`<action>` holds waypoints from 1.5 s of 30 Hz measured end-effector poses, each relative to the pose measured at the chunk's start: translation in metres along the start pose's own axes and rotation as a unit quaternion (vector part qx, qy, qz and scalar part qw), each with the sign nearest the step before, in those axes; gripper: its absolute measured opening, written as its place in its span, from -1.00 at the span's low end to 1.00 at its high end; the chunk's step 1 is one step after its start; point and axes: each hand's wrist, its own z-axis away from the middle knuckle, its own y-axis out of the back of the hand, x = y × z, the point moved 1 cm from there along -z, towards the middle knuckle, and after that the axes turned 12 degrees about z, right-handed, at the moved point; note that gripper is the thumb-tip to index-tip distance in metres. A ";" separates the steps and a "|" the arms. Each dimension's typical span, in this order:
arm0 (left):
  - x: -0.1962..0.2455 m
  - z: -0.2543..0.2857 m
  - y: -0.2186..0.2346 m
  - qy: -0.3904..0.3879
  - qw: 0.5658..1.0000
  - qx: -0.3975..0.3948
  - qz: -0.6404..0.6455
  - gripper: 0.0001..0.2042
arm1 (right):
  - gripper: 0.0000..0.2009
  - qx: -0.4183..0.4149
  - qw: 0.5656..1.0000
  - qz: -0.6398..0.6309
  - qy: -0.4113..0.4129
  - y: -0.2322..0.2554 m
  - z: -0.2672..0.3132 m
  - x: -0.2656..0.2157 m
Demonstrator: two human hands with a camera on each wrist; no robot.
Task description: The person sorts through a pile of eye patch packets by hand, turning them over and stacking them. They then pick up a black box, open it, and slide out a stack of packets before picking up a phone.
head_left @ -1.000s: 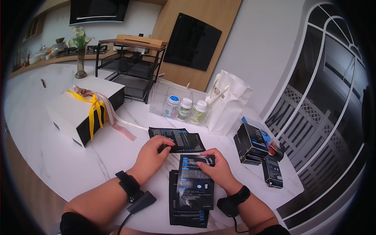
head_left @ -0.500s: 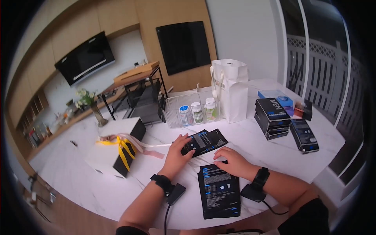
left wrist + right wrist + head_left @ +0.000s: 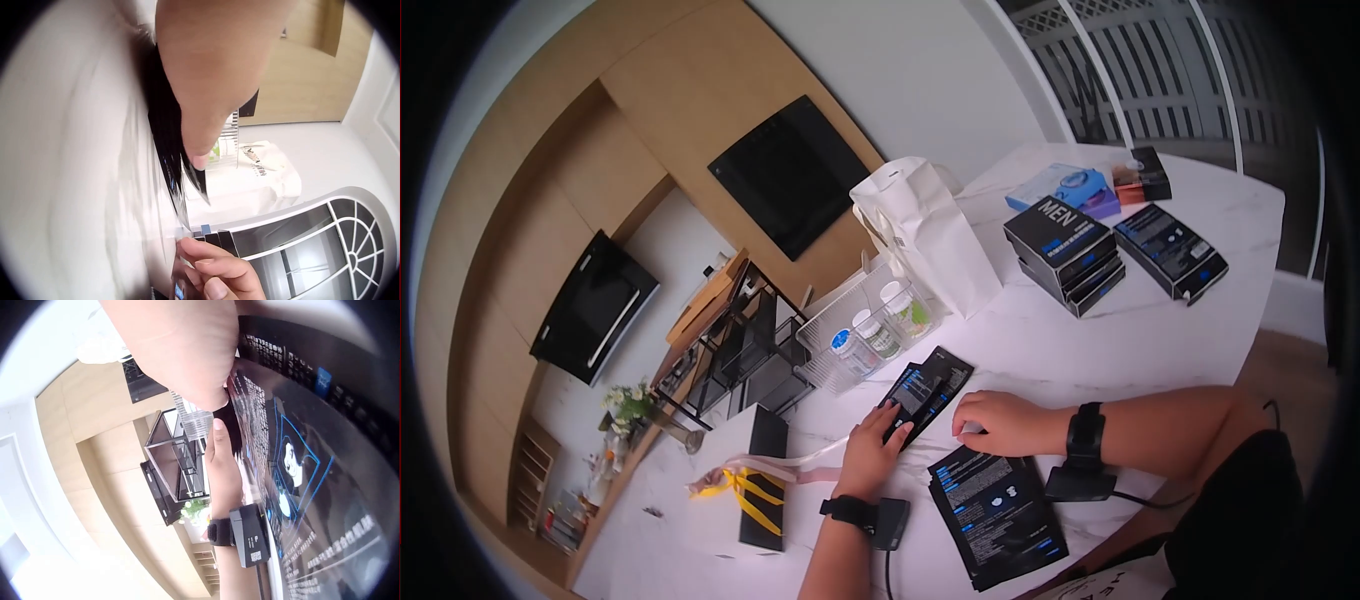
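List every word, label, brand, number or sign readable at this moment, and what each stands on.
"MEN": the top black box of the stack.
Too small or blurred to read:
Print on the black sachets.
Print on the white paper bag.
Labels on the three supplement-style bottles.
Print on the separate black box.
Label with a square code on the left wrist camera.

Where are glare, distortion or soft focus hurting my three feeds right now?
Head: dark fisheye rim, wood cabinets bowed near the edge. Left wrist: marbled tabletop washed out and soft. Right wrist: lower left nearly blown white, pale sheen on the near black sachet.
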 end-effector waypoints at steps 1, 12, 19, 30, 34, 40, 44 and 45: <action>-0.002 0.000 0.000 -0.008 1.000 0.017 0.016 -0.61 | -0.90 0.015 1.000 -0.007 0.005 -0.001 0.000 0.002; 0.044 -0.005 0.044 -0.042 0.945 0.324 0.028 -0.87 | -0.79 0.149 0.984 -0.101 -0.012 0.012 -0.003 -0.007; 0.102 0.000 0.021 0.131 0.861 0.102 0.480 -0.74 | -0.65 0.036 0.806 -0.579 -0.115 0.022 -0.008 0.002; 0.069 0.007 -0.032 0.254 0.717 0.032 0.649 -0.79 | -0.81 0.059 0.889 -0.404 -0.207 -0.005 -0.014 0.022; 0.065 0.008 -0.036 0.226 0.727 0.033 0.648 -0.83 | -0.78 0.078 0.936 -0.279 -0.200 0.006 -0.011 0.019; 0.062 0.007 -0.038 0.231 0.734 0.022 0.638 -0.86 | -0.78 0.102 0.968 -0.222 -0.064 0.015 -0.007 -0.001; 0.064 0.009 -0.035 0.229 0.726 0.015 0.648 -0.88 | -0.79 0.127 0.952 -0.240 -0.139 0.015 -0.009 0.002; 0.064 0.009 -0.034 0.233 0.723 0.009 0.650 -0.88 | -0.79 0.127 0.953 -0.239 -0.139 0.014 -0.010 0.004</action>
